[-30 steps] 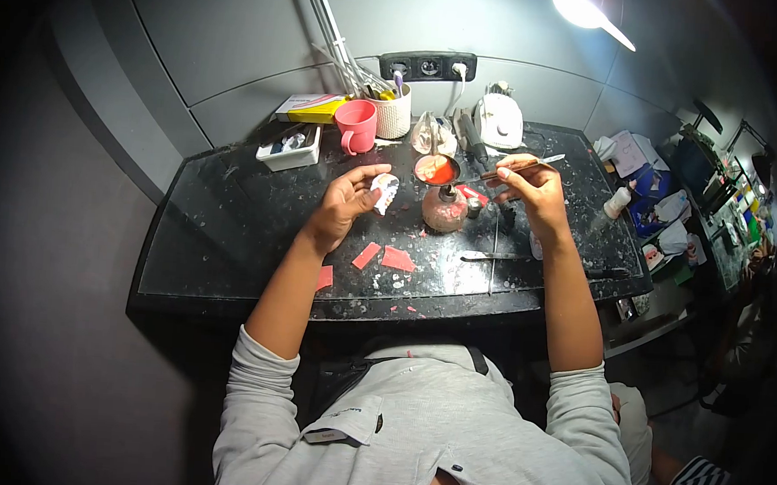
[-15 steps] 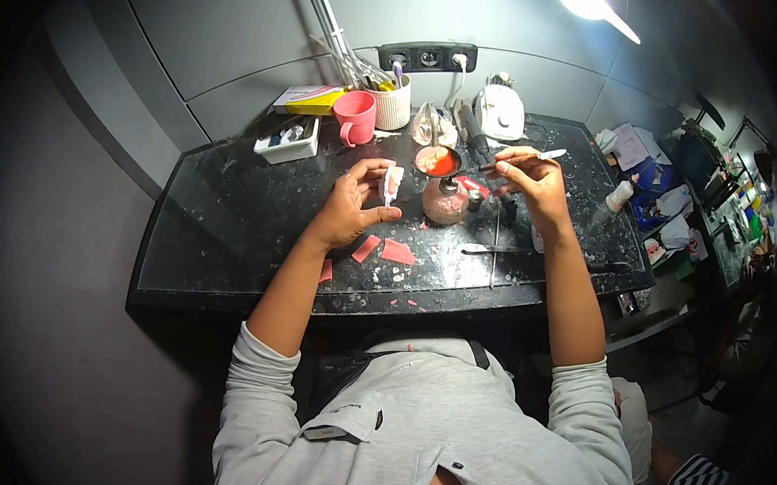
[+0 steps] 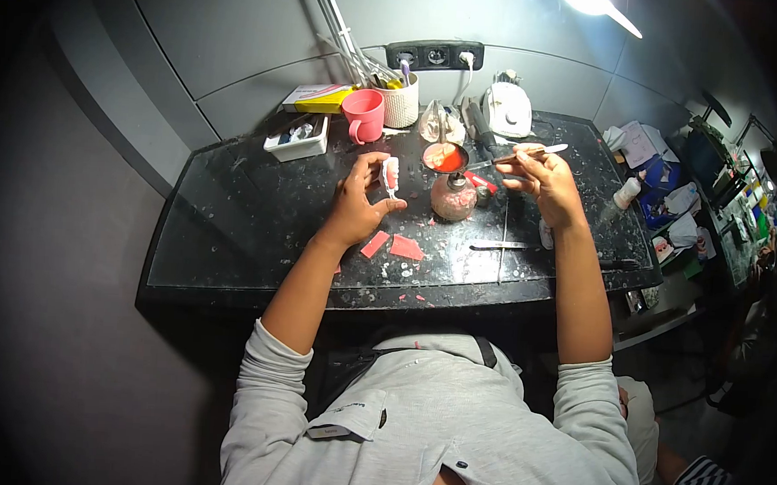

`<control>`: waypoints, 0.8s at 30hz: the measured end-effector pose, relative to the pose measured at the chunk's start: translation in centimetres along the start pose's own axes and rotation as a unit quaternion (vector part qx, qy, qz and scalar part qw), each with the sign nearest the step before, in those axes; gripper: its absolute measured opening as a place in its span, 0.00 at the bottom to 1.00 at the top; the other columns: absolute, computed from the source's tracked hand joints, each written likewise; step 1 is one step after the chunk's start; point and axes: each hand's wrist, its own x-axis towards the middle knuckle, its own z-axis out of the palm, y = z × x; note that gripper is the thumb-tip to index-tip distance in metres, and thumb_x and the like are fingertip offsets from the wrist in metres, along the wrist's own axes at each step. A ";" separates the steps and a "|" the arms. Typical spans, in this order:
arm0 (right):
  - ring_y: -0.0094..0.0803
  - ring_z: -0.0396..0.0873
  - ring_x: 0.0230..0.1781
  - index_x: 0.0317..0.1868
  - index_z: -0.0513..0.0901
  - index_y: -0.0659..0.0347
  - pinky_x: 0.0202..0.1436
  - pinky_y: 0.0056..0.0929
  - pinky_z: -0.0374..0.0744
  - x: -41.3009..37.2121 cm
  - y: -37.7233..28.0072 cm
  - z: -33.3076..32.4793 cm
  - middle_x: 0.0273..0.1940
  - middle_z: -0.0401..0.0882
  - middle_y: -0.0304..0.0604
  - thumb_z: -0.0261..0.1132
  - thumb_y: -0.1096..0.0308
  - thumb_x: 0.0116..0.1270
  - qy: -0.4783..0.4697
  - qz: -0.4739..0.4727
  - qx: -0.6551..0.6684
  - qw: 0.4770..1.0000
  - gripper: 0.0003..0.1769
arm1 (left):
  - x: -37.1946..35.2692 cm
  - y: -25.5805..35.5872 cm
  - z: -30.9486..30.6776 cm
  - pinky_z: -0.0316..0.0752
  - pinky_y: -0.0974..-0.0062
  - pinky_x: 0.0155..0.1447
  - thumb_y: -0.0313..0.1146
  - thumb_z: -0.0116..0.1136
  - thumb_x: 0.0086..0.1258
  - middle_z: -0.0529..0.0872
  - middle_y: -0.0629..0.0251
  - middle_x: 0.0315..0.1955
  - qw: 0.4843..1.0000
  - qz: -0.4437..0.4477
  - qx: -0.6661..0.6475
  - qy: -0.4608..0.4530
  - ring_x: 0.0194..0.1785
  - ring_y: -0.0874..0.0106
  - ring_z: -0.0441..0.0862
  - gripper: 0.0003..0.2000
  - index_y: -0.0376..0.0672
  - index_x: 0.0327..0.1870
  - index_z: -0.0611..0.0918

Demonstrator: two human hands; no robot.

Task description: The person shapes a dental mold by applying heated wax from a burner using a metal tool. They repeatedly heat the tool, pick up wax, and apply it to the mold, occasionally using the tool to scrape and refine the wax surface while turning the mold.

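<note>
My left hand (image 3: 353, 207) is closed on a small dental cast (image 3: 391, 178) with pink wax on it, held upright between thumb and fingers above the table. My right hand (image 3: 549, 188) pinches a thin wax knife (image 3: 553, 149); its pale end points right and its dark end points left, toward the pan. Between my hands, a small round pan (image 3: 449, 161) of melted red wax, with a paler lump at its left, sits over a round glass burner (image 3: 453, 198). Pink wax pieces (image 3: 407, 247) lie below my left hand.
A metal spatula (image 3: 501, 246) crosses a thin rod near the front. Behind stand a pink mug (image 3: 363, 116), a woven tool pot (image 3: 401, 103), a white tray (image 3: 298, 139) and a white device (image 3: 507, 109). A lamp (image 3: 598, 8) hangs above. A cluttered bench is at right.
The view has shifted slightly. My left hand has turned the cast a little, showing more of its pink wax. My right hand still holds the knife beside the pan, slightly raised.
</note>
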 end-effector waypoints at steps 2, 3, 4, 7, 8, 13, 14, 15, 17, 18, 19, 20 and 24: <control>0.34 0.88 0.45 0.49 0.79 0.67 0.42 0.26 0.89 0.2 0.1 -0.1 0.47 0.87 0.54 0.62 0.68 0.77 -0.006 0.019 -0.004 1.000 0.10 | 0.3 -1.1 0.1 0.75 0.69 0.65 0.21 0.78 0.54 0.81 0.59 0.53 0.999 0.033 0.013 0.023 0.57 0.70 0.80 0.36 0.40 0.63 0.69; 0.34 0.88 0.45 0.49 0.79 0.67 0.42 0.26 0.89 0.3 0.0 -0.1 0.47 0.87 0.54 0.62 0.68 0.77 -0.006 0.015 -0.002 1.000 0.10 | 0.4 -1.0 0.1 0.76 0.69 0.63 0.21 0.78 0.54 0.80 0.59 0.52 0.997 0.064 0.023 0.046 0.55 0.70 0.81 0.35 0.40 0.62 0.68; 0.35 0.88 0.46 0.50 0.79 0.67 0.42 0.26 0.90 0.2 -0.1 -0.1 0.48 0.86 0.55 0.62 0.67 0.77 -0.015 0.011 -0.007 1.000 0.10 | 0.5 -1.0 0.1 0.76 0.69 0.63 0.21 0.78 0.54 0.80 0.59 0.52 0.997 0.064 0.025 0.045 0.55 0.70 0.81 0.35 0.40 0.62 0.68; 0.35 0.88 0.46 0.49 0.78 0.67 0.41 0.26 0.90 -0.3 -0.3 0.0 0.48 0.85 0.55 0.61 0.65 0.78 -0.024 0.007 -0.024 0.999 0.11 | 0.3 -0.8 -0.2 0.76 0.70 0.61 0.21 0.78 0.54 0.80 0.58 0.50 0.985 0.085 0.085 0.126 0.52 0.70 0.81 0.35 0.39 0.60 0.66; 0.35 0.88 0.46 0.49 0.78 0.66 0.41 0.25 0.90 -0.3 -0.2 0.0 0.48 0.85 0.55 0.61 0.65 0.78 -0.020 0.007 -0.025 0.999 0.11 | 0.3 -0.7 -0.2 0.77 0.70 0.60 0.21 0.78 0.54 0.80 0.59 0.49 0.983 0.090 0.068 0.147 0.52 0.71 0.80 0.35 0.39 0.60 0.66; 0.31 0.88 0.43 0.47 0.80 0.68 0.41 0.25 0.89 -0.2 -0.1 0.4 0.47 0.87 0.53 0.59 0.65 0.79 -0.001 0.001 -0.042 0.999 0.13 | 1.2 -1.2 -0.9 0.78 0.71 0.58 0.21 0.79 0.51 0.81 0.63 0.42 0.978 0.116 0.027 0.171 0.48 0.71 0.82 0.33 0.40 0.57 0.71; 0.31 0.88 0.43 0.47 0.81 0.69 0.41 0.25 0.89 -0.3 -0.1 0.5 0.47 0.87 0.53 0.59 0.65 0.79 -0.009 0.002 -0.044 0.999 0.13 | 1.1 -1.4 -0.9 0.78 0.70 0.58 0.23 0.78 0.55 0.82 0.63 0.46 0.981 0.097 0.004 0.168 0.49 0.70 0.82 0.30 0.40 0.58 0.74; 0.30 0.88 0.43 0.47 0.81 0.69 0.41 0.25 0.89 -0.4 -0.1 0.5 0.47 0.87 0.54 0.59 0.65 0.79 -0.018 0.003 -0.045 0.999 0.13 | 1.0 -1.2 -1.2 0.78 0.70 0.58 0.23 0.78 0.55 0.82 0.63 0.46 0.981 0.094 0.002 0.168 0.49 0.70 0.82 0.30 0.40 0.58 0.74; 0.30 0.88 0.43 0.47 0.81 0.69 0.41 0.24 0.89 -0.5 -0.3 0.7 0.47 0.87 0.54 0.59 0.65 0.79 -0.019 0.001 -0.046 0.999 0.13 | 1.1 -0.9 -2.1 0.79 0.66 0.58 0.28 0.74 0.63 0.83 0.61 0.51 0.934 -0.101 -0.341 0.044 0.53 0.70 0.82 0.27 0.41 0.63 0.75; 0.30 0.88 0.43 0.47 0.81 0.69 0.41 0.24 0.89 -0.5 -0.4 0.7 0.47 0.87 0.54 0.59 0.65 0.79 -0.020 -0.004 -0.045 0.999 0.13 | 0.9 -0.7 -2.4 0.79 0.55 0.60 0.38 0.63 0.74 0.82 0.58 0.56 0.909 -0.118 -0.398 0.033 0.58 0.66 0.81 0.24 0.40 0.66 0.74; 0.30 0.88 0.43 0.47 0.81 0.69 0.41 0.24 0.89 -0.5 -0.3 0.7 0.47 0.87 0.54 0.59 0.65 0.79 -0.020 -0.005 -0.045 0.999 0.13 | 1.0 -1.0 -3.0 0.79 0.55 0.60 0.38 0.63 0.74 0.82 0.58 0.56 0.910 -0.117 -0.397 0.034 0.58 0.66 0.81 0.24 0.40 0.66 0.74; 0.30 0.88 0.43 0.47 0.81 0.69 0.40 0.24 0.89 -0.4 -0.3 0.5 0.47 0.87 0.54 0.59 0.65 0.79 -0.019 -0.002 -0.045 0.999 0.13 | 1.2 -1.6 -3.7 0.77 0.49 0.61 0.44 0.59 0.75 0.81 0.55 0.58 0.858 -0.148 -0.492 0.025 0.61 0.60 0.79 0.25 0.39 0.67 0.74; 0.30 0.88 0.42 0.47 0.81 0.69 0.40 0.24 0.89 -0.4 -0.2 0.6 0.47 0.87 0.54 0.59 0.65 0.79 -0.013 0.000 -0.044 0.999 0.13 | 1.0 -1.0 -4.7 0.72 0.37 0.64 0.60 0.45 0.76 0.78 0.48 0.63 0.743 -0.176 -0.645 0.016 0.65 0.43 0.75 0.34 0.36 0.66 0.75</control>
